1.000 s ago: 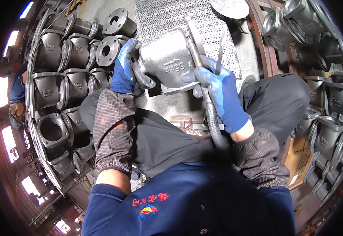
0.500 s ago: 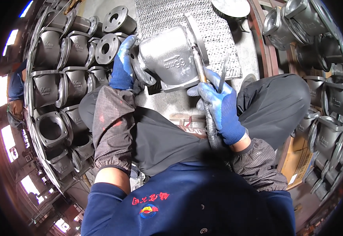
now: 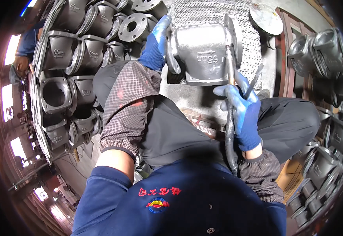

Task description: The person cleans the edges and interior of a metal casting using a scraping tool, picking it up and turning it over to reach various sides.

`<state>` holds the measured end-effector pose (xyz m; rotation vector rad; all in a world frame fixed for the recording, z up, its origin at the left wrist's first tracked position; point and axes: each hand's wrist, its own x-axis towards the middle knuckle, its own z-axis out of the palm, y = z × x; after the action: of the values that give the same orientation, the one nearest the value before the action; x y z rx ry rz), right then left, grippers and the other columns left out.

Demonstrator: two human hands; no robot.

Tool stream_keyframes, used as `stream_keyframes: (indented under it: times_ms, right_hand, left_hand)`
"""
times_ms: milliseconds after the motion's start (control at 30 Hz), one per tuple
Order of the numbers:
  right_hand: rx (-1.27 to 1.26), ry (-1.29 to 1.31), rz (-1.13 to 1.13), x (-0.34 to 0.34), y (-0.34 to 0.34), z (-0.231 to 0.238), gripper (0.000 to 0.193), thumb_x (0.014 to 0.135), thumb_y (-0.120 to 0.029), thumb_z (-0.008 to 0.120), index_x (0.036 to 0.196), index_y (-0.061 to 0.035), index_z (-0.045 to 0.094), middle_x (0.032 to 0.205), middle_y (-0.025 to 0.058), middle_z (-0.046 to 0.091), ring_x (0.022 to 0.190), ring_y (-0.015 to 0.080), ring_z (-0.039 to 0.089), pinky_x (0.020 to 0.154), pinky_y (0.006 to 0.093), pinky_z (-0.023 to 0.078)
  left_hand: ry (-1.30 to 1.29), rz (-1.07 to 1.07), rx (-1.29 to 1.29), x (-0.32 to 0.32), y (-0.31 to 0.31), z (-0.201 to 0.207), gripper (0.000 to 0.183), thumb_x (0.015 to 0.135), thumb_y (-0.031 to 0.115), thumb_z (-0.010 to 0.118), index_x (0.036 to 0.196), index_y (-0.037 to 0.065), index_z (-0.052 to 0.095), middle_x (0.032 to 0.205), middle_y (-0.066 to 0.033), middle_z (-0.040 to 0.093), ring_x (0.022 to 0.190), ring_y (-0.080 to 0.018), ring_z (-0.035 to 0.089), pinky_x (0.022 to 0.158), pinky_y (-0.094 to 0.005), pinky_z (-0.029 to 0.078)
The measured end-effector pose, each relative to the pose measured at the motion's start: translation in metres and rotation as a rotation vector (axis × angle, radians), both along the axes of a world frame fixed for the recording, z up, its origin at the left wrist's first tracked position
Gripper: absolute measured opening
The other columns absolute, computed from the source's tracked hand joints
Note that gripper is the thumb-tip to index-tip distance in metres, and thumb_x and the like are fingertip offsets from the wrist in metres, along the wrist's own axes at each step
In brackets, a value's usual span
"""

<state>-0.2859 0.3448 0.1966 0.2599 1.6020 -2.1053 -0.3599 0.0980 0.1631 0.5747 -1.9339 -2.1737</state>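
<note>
A grey cast metal valve body point(image 3: 203, 53) lies on its side in front of me, a flange at each end and a raised arrow on its wall. My left hand point(image 3: 156, 45), in a blue coated glove, grips the left flange, its fingertips partly hidden behind it. My right hand point(image 3: 243, 106), gloved alike, is closed around a slim air tool point(image 3: 231, 67) with a brass-coloured shaft and a lever sticking out. The tool's tip meets the body beside the right flange. A dark hose point(image 3: 229, 145) runs down from the tool towards my lap.
Under the casting is a textured metal plate point(image 3: 195, 13). Similar flanged castings point(image 3: 61, 51) are stacked at my left, and more castings point(image 3: 324, 165) at my right. A round metal disc point(image 3: 266, 19) sits at the far right, near a reddish-brown frame point(image 3: 283, 59). A person's arm point(image 3: 29, 43) shows far left.
The whole view has turned and shifted, so the casting and both hands appear farther right and more level. Both hands keep their hold; the tool stays by the right flange.
</note>
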Motion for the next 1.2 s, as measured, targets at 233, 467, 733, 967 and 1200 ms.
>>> stream_keyframes:
  times_ms: [233,467,733,967,1200]
  right_hand:
    - [0.004,-0.037,0.294,0.013,-0.019,0.015,0.043,0.085,-0.004,0.051,0.126,0.0064,0.044,0.081,0.01,0.065,0.054,0.0067,0.051,0.051,0.0177,0.042]
    - [-0.046,-0.087,0.303,0.005,-0.054,-0.011,0.04,0.087,-0.005,0.05,0.126,0.0006,0.046,0.076,0.0082,0.063,0.05,0.0062,0.052,0.044,0.0186,0.042]
    - [-0.021,-0.081,0.311,0.01,-0.058,-0.007,0.04,0.087,-0.005,0.052,0.126,0.0019,0.046,0.077,0.0069,0.061,0.06,0.0077,0.06,0.045,0.0193,0.044]
    - [-0.044,-0.085,0.262,0.009,-0.072,0.0,0.038,0.087,-0.004,0.05,0.124,0.0049,0.046,0.075,0.0091,0.062,0.051,0.0062,0.052,0.044,0.0189,0.042]
    - [-0.005,-0.111,0.288,0.01,-0.06,-0.011,0.034,0.087,-0.004,0.05,0.12,0.0055,0.048,0.08,0.0084,0.06,0.067,0.0111,0.063,0.048,0.0192,0.046]
  left_hand:
    - [0.127,0.022,-0.086,0.0,0.007,0.003,0.054,0.093,0.041,0.042,0.131,0.002,0.039,0.123,-0.0127,0.05,0.11,-0.0219,0.049,0.095,-0.0323,0.04]
    - [-0.168,0.153,0.265,-0.004,0.012,-0.001,0.049,0.093,0.036,0.045,0.128,0.001,0.044,0.126,-0.0114,0.049,0.115,-0.0193,0.047,0.101,-0.029,0.033]
    - [-0.232,0.143,0.297,-0.001,0.004,-0.008,0.051,0.091,0.04,0.045,0.125,0.002,0.047,0.118,-0.011,0.054,0.106,-0.0186,0.052,0.093,-0.0292,0.041]
    - [-0.073,0.077,0.125,-0.013,-0.02,-0.059,0.055,0.088,0.045,0.047,0.123,0.003,0.05,0.114,-0.0138,0.057,0.098,-0.0223,0.055,0.086,-0.0306,0.043]
    - [-0.159,0.112,0.37,-0.006,0.003,-0.018,0.048,0.088,0.038,0.052,0.123,0.005,0.05,0.116,-0.0112,0.056,0.101,-0.0207,0.055,0.087,-0.0324,0.045]
